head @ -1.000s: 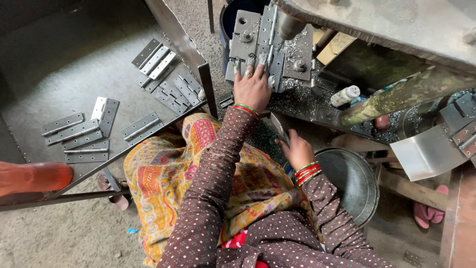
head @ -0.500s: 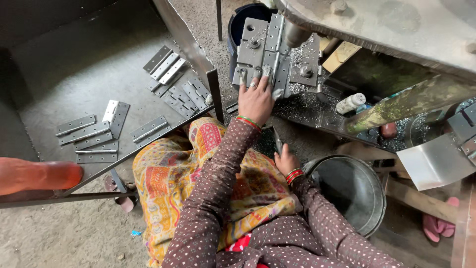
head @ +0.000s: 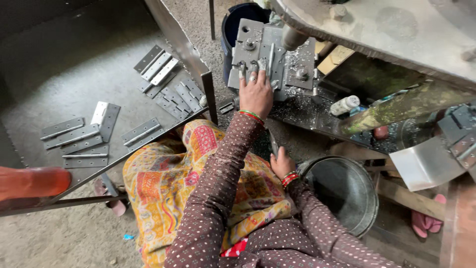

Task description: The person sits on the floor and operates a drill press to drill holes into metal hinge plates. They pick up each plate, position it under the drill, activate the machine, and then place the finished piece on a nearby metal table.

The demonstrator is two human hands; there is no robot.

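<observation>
Hinge plate (head: 270, 141) gripped by right hand (head: 281, 164), now lower, left hand (head: 256, 94) still flat on jig (head: 270, 57)

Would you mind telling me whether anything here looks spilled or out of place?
Metal shavings lie scattered over the bench around the jig, where the left hand rests. The hinges in the tray lie in loose, uneven groups. Nothing looks damaged.
</observation>
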